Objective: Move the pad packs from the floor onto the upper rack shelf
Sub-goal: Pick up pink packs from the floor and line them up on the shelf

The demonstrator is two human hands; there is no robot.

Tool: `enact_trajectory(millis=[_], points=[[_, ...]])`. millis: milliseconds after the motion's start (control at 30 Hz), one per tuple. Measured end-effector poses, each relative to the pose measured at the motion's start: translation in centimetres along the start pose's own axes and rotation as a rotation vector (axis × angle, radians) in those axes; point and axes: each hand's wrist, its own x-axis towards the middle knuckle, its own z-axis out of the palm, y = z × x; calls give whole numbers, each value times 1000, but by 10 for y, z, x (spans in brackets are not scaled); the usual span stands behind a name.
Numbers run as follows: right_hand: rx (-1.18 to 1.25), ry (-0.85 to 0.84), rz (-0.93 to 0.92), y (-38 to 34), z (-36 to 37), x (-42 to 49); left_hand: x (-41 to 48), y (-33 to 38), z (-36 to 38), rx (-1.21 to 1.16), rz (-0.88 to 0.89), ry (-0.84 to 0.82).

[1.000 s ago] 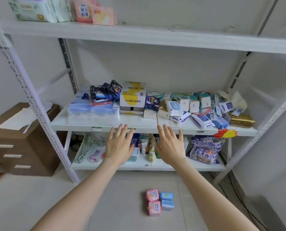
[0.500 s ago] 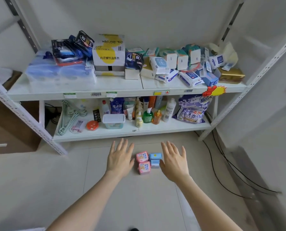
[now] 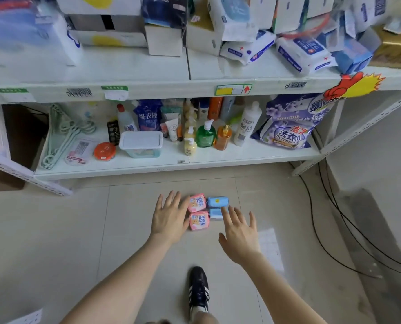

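Note:
Several small pad packs lie in a tight square on the tiled floor: a pink pack (image 3: 196, 202) behind, a second pink pack (image 3: 199, 220) in front, a blue pack (image 3: 217, 202) behind and another blue pack (image 3: 215, 213) in front. My left hand (image 3: 169, 216) hovers with spread fingers just left of the pink packs, fingertips near the rear one. My right hand (image 3: 238, 232) is spread to the right, its fingertips over the front blue pack. Neither hand holds anything. The upper rack shelf is out of view.
The white rack's middle shelf (image 3: 148, 85) is crowded with boxes and wipe packs. The bottom shelf (image 3: 171, 166) holds bottles, a lidded tub (image 3: 141, 143), hangers and a detergent bag (image 3: 288, 127). Black cables (image 3: 330, 206) run along the floor at right. My shoe (image 3: 198, 291) stands below.
The view has dropped from the shelves toward the floor. Both hands have come down from in front of the rack and now flank the pad packs closely.

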Motion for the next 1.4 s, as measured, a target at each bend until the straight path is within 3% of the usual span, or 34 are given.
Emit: enact_trajectory(millis=[533, 800, 1067, 1400], points=[[2, -59, -106, 29, 290, 170, 152, -31, 290, 9, 30, -114], [17, -72, -165, 37, 400, 225, 215, -42, 399, 14, 34, -130], [69, -82, -202, 40, 449, 243, 242, -49, 452, -9, 39, -226], [65, 9, -277, 30, 461, 247, 268, -46, 455, -120, 86, -194]])
